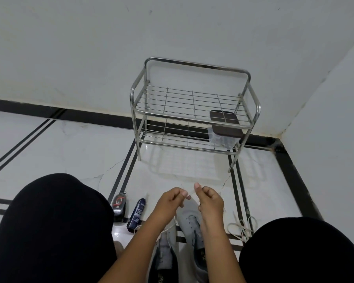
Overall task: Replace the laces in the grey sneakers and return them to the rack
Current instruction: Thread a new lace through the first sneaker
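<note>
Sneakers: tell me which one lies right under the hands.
The right-hand sneaker, its grey toe directly below both hands; the left sneaker sits nearer the camera.

both bare forearms reach forward between two black-clad knees. the left hand (173, 198) and right hand (209, 199) are raised close together, fingers curled inward, thumbs up. each pinches something thin between thumb and forefinger; it is too faint to identify. the fingertips of the two hands nearly meet.

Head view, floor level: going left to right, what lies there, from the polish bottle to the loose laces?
Black shoe-polish bottle → dark blue spray can → left grey sneaker → right grey sneaker → loose white laces.
</note>
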`<state>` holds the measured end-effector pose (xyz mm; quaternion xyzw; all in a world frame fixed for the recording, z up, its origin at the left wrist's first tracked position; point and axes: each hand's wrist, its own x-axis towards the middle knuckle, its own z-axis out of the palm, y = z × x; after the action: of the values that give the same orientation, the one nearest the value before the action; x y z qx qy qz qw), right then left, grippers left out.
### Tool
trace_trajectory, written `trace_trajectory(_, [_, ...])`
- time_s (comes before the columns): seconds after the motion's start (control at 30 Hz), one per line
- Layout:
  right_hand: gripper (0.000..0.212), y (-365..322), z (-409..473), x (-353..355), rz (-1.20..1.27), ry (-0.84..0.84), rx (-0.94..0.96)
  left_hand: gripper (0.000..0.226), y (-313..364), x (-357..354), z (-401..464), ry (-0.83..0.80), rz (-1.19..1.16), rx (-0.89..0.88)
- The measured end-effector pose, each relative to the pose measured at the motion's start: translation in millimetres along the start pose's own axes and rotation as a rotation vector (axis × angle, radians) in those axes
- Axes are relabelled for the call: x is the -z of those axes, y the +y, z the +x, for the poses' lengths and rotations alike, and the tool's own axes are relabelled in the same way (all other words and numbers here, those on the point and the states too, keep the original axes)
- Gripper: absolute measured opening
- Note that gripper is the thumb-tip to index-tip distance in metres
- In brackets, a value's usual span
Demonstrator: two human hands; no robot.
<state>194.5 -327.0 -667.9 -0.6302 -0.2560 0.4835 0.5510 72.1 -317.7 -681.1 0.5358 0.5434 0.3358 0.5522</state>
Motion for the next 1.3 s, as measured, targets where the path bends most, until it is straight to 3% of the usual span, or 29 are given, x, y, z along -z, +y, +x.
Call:
trace_trajectory(0.17, [0.021,1,5,7,0.095,0.114,-0.081,0.026,-23,10,3,0.125,0.273,0.034])
trace_trajectory(0.37, [0.008,16,6,0,-0.083,0.045,-0.100,0.024,-46,26,4,0.287,0.473,0.128])
trace_trajectory(0.5, [0.008,24,8,-2,-0.161,0.024,-0.069,0.025,-61,33,9,0.351,0.466,0.171])
trace_trajectory(0.67, [0.017,27,15,-3,-0.252,-0.127,-0.092,0.027,-77,38,14,0.479,0.484,0.256])
trace_trajectory(0.77, [0.019,36,14,-9,-0.467,-0.265,-0.046,0.020,-82,33,10,0.522,0.580,0.292])
trace_trajectory(0.87, [0.014,50,9,-15,-0.719,-0.289,0.044,0.025,-84,20,8,0.441,0.527,0.137])
trace_trajectory(1.0, [0.008,59,4,-20,-0.708,-0.221,0.024,0.023,-74,6,9,0.108,0.268,0.095])
trace_trajectory(1.13, [0.018,58,6,-17,-0.661,-0.105,0.013,0.019,-81,8,4,0.091,0.137,0.147])
trace_trajectory(1.3, [0.027,62,10,-13,-0.586,-0.075,-0.027,0.010,-86,10,8,0.093,0.043,0.133])
